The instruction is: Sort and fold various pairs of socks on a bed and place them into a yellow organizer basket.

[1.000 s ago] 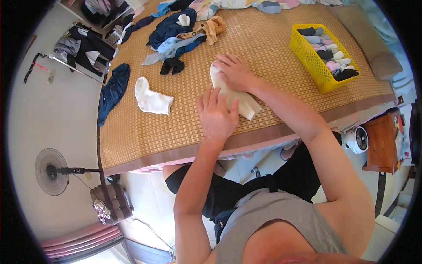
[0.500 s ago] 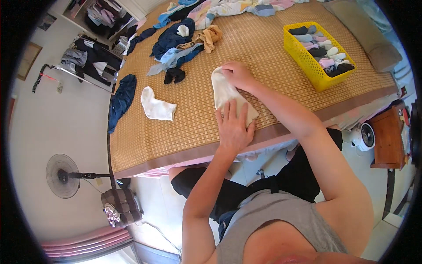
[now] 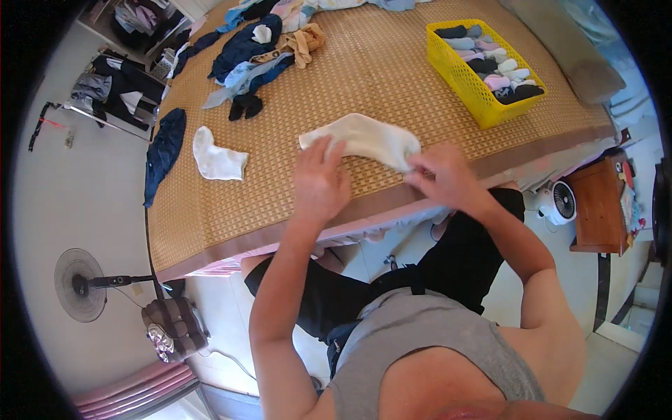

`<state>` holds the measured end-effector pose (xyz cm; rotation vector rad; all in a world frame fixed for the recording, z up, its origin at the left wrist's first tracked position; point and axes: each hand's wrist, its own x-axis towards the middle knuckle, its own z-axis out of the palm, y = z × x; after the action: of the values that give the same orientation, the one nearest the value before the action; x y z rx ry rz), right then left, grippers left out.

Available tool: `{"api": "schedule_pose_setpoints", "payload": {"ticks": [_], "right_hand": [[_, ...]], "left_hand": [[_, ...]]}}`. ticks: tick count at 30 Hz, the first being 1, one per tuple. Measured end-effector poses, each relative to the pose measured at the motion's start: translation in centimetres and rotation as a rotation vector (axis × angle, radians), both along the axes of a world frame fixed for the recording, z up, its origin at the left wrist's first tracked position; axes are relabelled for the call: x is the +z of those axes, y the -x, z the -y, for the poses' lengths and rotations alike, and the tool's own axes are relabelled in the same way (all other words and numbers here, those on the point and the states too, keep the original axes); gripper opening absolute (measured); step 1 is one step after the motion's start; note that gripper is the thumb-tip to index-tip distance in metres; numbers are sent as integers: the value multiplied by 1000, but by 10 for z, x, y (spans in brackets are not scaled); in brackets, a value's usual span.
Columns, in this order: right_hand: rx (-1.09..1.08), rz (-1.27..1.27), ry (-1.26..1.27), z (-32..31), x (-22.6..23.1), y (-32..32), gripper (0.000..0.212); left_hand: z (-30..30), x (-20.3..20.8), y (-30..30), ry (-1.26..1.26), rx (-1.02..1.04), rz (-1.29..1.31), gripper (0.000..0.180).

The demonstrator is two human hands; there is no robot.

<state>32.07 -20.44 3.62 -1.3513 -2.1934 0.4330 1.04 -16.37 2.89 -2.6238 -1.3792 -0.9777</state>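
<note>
A long white sock (image 3: 371,137) lies crosswise on the woven mat, near the bed's front edge. My right hand (image 3: 453,180) pinches the sock's right end between thumb and fingers. At the left end, my left hand (image 3: 320,183) has its fingertips against the sock's near edge, fingers slightly apart and a little blurred. Left of it, a second white sock (image 3: 218,158) rests flat with its ribbed cuff toward me.
A yellow basket (image 3: 467,93) of rolled socks stands at the right on the woven mat (image 3: 364,77). Dark and light clothes (image 3: 245,52) are heaped at the far left, with a black sock pair (image 3: 246,106) near them. Navy cloth (image 3: 165,150) hangs at the left edge.
The white sock has turned from pointing away from me to lying crosswise. My right hand has come nearer and right, to its right end; my left hand has shifted left. The view has shifted slightly.
</note>
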Motion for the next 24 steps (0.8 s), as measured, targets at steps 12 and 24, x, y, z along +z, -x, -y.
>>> {"api": "schedule_pose_setpoints", "payload": {"ticks": [12,24], "right_hand": [[186,-37,-413,0,-6,17,21],[249,-66,-296,22,-14,60,38]], "left_hand": [[-18,-17,13,-187,132,-241,46],[-33,-27,15,327,154,-44,50]]}}
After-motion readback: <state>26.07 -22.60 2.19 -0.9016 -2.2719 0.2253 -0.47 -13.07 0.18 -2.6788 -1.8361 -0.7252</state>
